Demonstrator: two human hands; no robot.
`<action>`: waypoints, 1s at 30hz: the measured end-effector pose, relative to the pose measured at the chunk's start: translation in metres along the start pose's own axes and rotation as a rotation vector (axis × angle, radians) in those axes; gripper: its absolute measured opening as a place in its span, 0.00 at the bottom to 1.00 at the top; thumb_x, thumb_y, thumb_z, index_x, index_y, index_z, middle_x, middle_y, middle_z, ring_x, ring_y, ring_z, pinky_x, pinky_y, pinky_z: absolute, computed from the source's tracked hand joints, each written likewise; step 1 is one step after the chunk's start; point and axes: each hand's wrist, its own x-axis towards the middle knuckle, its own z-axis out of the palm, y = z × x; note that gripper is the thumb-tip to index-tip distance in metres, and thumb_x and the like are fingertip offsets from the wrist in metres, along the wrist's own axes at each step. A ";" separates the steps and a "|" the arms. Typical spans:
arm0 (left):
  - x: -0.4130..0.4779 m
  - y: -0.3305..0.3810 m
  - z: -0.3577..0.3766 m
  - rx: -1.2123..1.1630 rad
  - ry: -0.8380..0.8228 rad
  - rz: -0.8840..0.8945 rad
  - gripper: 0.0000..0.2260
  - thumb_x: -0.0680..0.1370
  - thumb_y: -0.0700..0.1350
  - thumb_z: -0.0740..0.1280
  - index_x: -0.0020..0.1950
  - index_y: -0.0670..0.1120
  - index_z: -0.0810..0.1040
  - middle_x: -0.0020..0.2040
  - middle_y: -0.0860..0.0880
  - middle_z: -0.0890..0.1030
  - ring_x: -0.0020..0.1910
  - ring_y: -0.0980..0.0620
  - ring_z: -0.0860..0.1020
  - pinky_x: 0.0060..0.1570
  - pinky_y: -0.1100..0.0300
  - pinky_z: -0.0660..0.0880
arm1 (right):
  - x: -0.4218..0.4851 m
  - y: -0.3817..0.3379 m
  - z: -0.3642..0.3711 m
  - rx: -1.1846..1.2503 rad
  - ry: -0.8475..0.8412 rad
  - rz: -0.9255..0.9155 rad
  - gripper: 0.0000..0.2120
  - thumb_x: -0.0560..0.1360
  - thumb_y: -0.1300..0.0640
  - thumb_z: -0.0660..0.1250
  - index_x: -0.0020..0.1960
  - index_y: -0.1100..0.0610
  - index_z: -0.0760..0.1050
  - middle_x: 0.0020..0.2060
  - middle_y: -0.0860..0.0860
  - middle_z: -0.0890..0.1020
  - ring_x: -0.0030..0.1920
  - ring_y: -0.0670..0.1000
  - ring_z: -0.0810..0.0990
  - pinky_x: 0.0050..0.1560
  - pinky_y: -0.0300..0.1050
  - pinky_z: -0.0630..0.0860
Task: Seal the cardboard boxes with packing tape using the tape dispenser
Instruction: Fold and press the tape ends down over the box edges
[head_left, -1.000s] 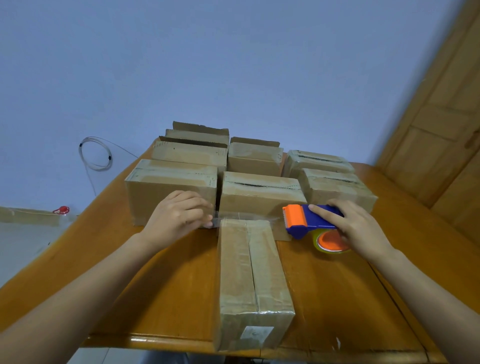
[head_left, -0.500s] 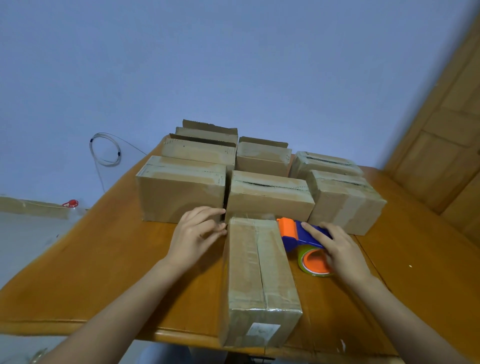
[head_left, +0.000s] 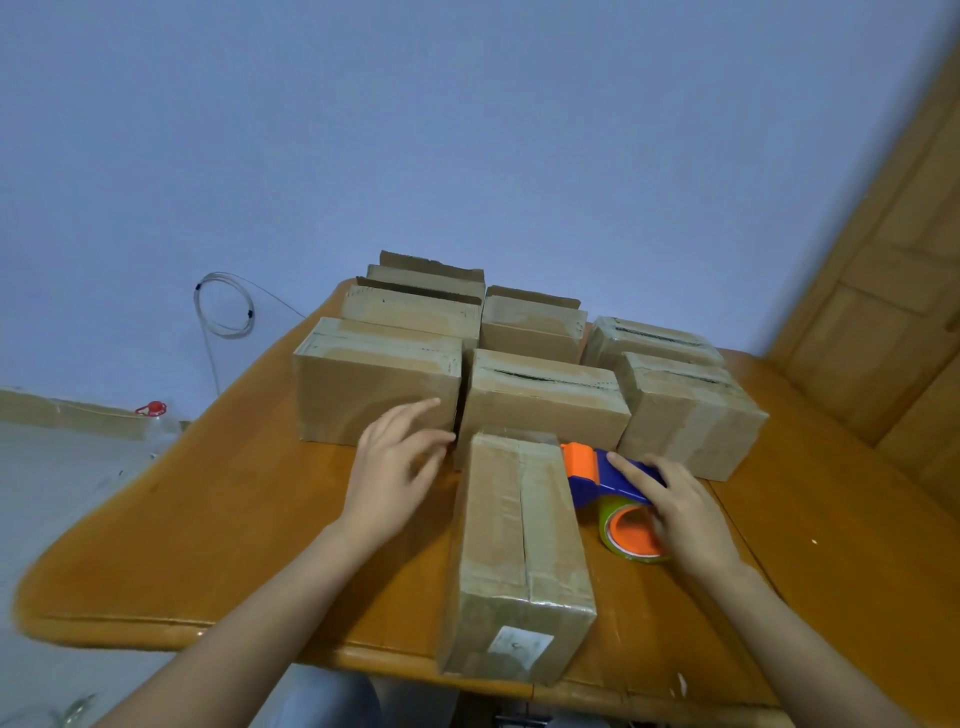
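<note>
Cardboard box (head_left: 519, 545) lies lengthwise on the surface (head_left: 208, 519), far end ready for taping: the right hand (head_left: 680, 509) grips the dispenser (head_left: 597, 475) at that end's right corner, while the left hand (head_left: 395, 467), fingers (head_left: 410, 415) straight and spread, likely braces the left corner.

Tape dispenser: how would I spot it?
On the wooden table, find the long box nearest the edge. Right of its far end, under the right hand, sits the tape dispenser: the only blue-and-orange thing among brown boxes.
</note>
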 end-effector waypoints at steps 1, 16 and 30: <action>0.004 0.008 -0.005 -0.043 -0.003 -0.042 0.15 0.78 0.54 0.60 0.54 0.52 0.83 0.67 0.53 0.74 0.67 0.53 0.68 0.65 0.51 0.63 | 0.000 0.000 0.000 0.000 0.000 0.000 0.47 0.60 0.67 0.80 0.72 0.48 0.61 0.53 0.58 0.79 0.49 0.59 0.80 0.40 0.50 0.79; 0.018 0.097 -0.032 0.108 -0.738 -0.275 0.29 0.83 0.54 0.57 0.79 0.44 0.52 0.79 0.43 0.44 0.76 0.44 0.57 0.70 0.55 0.61 | -0.011 -0.027 -0.003 -0.024 0.121 0.030 0.44 0.59 0.68 0.79 0.70 0.51 0.65 0.51 0.59 0.79 0.48 0.58 0.79 0.41 0.50 0.79; 0.041 0.096 -0.036 0.366 -0.883 -0.186 0.23 0.83 0.47 0.58 0.76 0.38 0.58 0.79 0.41 0.49 0.75 0.41 0.60 0.67 0.51 0.64 | -0.015 -0.045 -0.013 -0.026 0.072 0.116 0.46 0.58 0.67 0.80 0.70 0.51 0.65 0.51 0.59 0.79 0.48 0.58 0.79 0.40 0.51 0.79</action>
